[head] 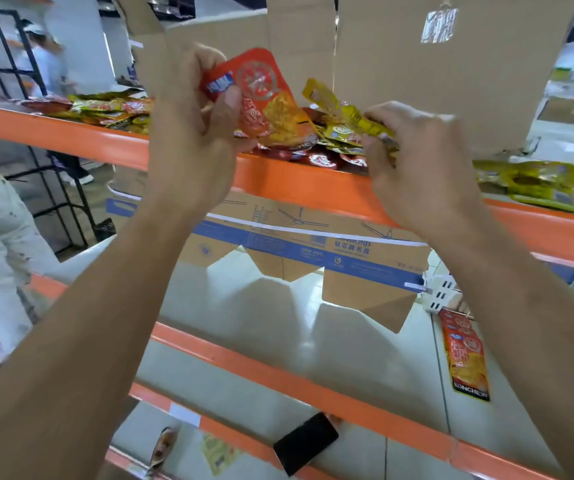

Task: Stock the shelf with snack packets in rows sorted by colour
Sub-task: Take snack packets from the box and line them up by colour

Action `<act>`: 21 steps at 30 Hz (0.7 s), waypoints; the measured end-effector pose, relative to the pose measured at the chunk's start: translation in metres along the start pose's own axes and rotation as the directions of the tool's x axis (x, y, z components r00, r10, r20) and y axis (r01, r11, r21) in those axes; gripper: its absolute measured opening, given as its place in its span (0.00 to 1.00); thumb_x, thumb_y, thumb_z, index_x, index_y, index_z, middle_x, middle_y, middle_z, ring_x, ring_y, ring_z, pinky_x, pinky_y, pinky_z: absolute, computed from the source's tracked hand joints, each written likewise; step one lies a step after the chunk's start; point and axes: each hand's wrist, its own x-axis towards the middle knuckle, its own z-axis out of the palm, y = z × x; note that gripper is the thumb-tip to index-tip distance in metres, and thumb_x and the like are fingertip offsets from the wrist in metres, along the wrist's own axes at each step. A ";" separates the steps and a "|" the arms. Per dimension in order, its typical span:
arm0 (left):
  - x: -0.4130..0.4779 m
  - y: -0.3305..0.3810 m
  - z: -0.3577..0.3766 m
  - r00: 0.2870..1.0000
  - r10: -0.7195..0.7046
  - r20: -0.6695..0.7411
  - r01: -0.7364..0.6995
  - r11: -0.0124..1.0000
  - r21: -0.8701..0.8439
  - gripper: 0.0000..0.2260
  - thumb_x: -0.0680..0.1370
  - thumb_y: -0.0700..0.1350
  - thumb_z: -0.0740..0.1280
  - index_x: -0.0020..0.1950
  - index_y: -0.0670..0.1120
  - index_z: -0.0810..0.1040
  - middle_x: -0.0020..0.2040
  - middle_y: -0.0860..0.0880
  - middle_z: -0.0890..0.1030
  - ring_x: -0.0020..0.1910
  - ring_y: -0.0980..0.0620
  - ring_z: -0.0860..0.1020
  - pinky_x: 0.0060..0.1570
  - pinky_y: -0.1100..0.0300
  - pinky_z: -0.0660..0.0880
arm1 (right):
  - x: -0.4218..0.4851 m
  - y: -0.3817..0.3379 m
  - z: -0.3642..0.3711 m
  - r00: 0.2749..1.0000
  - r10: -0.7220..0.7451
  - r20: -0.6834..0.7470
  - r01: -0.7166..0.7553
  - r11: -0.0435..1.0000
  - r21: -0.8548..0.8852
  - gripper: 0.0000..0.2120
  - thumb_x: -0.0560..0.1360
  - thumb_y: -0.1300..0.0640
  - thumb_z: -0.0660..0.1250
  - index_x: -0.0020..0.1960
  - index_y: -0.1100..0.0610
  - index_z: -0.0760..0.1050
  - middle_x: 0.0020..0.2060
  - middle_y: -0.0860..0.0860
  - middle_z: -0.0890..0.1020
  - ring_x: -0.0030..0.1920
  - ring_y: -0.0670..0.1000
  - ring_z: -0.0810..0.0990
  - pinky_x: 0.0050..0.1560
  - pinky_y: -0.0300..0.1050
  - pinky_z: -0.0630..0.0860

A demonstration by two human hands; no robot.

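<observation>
Left hand [192,133] grips red packet [261,95]; right hand [420,161] pinches yellow packet [344,112] above shelf [296,181].

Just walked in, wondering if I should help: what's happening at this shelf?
A person is sorting snack packets at the top orange-beamed metal shelf. Their left hand grips a red-orange foil packet, their right hand pinches a yellow foil packet, both above a mixed heap of red and yellow packets. No colour rows show yet; one lone red packet lies on the white shelf below.
</observation>
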 end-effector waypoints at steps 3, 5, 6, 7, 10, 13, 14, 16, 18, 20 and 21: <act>-0.004 0.003 -0.015 0.982 0.031 -0.185 -0.039 0.998 -0.039 0.05 0.81 0.41 0.58 0.50 0.51 0.66 0.48 0.45 0.73 0.44 0.41 0.79 0.34 0.48 0.81 | -0.016 -0.022 0.003 0.994 -0.075 -0.074 0.082 0.992 0.101 0.12 0.75 0.61 0.63 0.56 0.59 0.80 0.47 0.56 0.83 0.48 0.59 0.80 0.49 0.44 0.70; -0.010 0.006 -0.026 0.961 0.007 -0.278 -0.032 0.996 -0.088 0.04 0.82 0.42 0.58 0.50 0.50 0.65 0.46 0.49 0.75 0.41 0.49 0.79 0.32 0.54 0.80 | -0.025 -0.037 0.002 0.984 -0.107 -0.140 0.128 0.981 0.148 0.11 0.76 0.63 0.64 0.55 0.62 0.80 0.47 0.56 0.83 0.47 0.58 0.80 0.48 0.41 0.68; -0.015 0.008 -0.031 0.953 -0.015 -0.303 -0.018 0.994 -0.106 0.04 0.82 0.42 0.58 0.50 0.50 0.65 0.45 0.53 0.76 0.39 0.54 0.79 0.31 0.59 0.78 | -0.029 -0.043 0.000 0.978 -0.120 -0.170 0.150 0.973 0.176 0.10 0.75 0.64 0.65 0.55 0.63 0.80 0.46 0.56 0.83 0.46 0.58 0.80 0.48 0.40 0.68; -0.020 0.009 -0.035 0.952 -0.027 -0.305 -0.006 0.994 -0.108 0.04 0.82 0.42 0.58 0.50 0.50 0.65 0.43 0.55 0.76 0.35 0.57 0.78 0.29 0.62 0.76 | -0.035 -0.049 -0.002 0.973 -0.129 -0.190 0.167 0.965 0.202 0.09 0.75 0.65 0.65 0.54 0.64 0.80 0.45 0.56 0.82 0.45 0.56 0.79 0.47 0.40 0.69; -0.045 0.002 -0.041 0.975 -0.065 -0.215 0.053 0.997 -0.062 0.03 0.81 0.42 0.59 0.49 0.49 0.66 0.38 0.52 0.74 0.27 0.55 0.73 0.23 0.61 0.69 | -0.056 -0.061 -0.003 0.980 -0.122 -0.156 0.162 0.948 0.275 0.09 0.74 0.65 0.67 0.53 0.64 0.81 0.43 0.55 0.82 0.43 0.49 0.76 0.45 0.33 0.67; -0.080 -0.012 -0.035 0.973 -0.206 -0.106 0.201 0.978 -0.048 0.03 0.79 0.42 0.61 0.49 0.51 0.70 0.34 0.55 0.75 0.25 0.57 0.70 0.24 0.64 0.67 | -0.089 -0.062 0.003 0.999 -0.048 0.010 0.041 0.922 0.385 0.08 0.73 0.64 0.66 0.50 0.60 0.81 0.37 0.47 0.79 0.37 0.45 0.73 0.39 0.34 0.66; -0.093 -0.019 -0.031 0.960 -0.266 -0.081 0.264 0.964 -0.039 0.04 0.79 0.42 0.62 0.48 0.51 0.71 0.33 0.55 0.75 0.24 0.60 0.70 0.24 0.65 0.67 | -0.101 -0.058 0.007 0.997 -0.013 0.081 -0.021 0.913 0.407 0.07 0.72 0.62 0.66 0.48 0.58 0.81 0.34 0.42 0.76 0.34 0.44 0.71 0.37 0.35 0.65; -0.120 -0.034 -0.022 0.922 -0.386 -0.037 0.386 0.922 -0.017 0.05 0.80 0.41 0.63 0.48 0.51 0.71 0.34 0.53 0.76 0.25 0.62 0.71 0.27 0.67 0.68 | -0.126 -0.048 0.017 0.965 0.091 0.244 -0.185 0.898 0.400 0.03 0.72 0.57 0.65 0.40 0.56 0.76 0.28 0.43 0.72 0.30 0.46 0.69 0.34 0.42 0.66; -0.146 -0.045 -0.010 0.878 -0.479 0.018 0.479 0.877 -0.035 0.06 0.79 0.41 0.65 0.47 0.52 0.71 0.37 0.52 0.77 0.29 0.61 0.74 0.31 0.64 0.71 | -0.150 -0.035 0.026 0.893 0.212 0.396 -0.383 0.821 0.424 0.09 0.70 0.54 0.64 0.40 0.60 0.76 0.29 0.53 0.78 0.31 0.53 0.74 0.35 0.50 0.74; -0.168 -0.054 0.004 0.828 -0.557 0.066 0.561 0.824 -0.079 0.07 0.79 0.41 0.66 0.48 0.53 0.71 0.40 0.50 0.79 0.32 0.59 0.76 0.32 0.61 0.73 | -0.172 -0.025 0.029 0.829 0.293 0.477 -0.512 0.740 0.436 0.11 0.69 0.54 0.65 0.43 0.63 0.78 0.33 0.60 0.80 0.32 0.54 0.76 0.38 0.53 0.76; -0.178 -0.056 0.012 0.793 -0.603 0.087 0.609 0.785 -0.110 0.07 0.80 0.41 0.65 0.48 0.53 0.71 0.40 0.48 0.79 0.32 0.58 0.76 0.30 0.61 0.74 | -0.182 -0.020 0.028 0.799 0.327 0.504 -0.561 0.706 0.432 0.11 0.69 0.55 0.66 0.43 0.63 0.78 0.34 0.61 0.80 0.31 0.50 0.74 0.37 0.49 0.75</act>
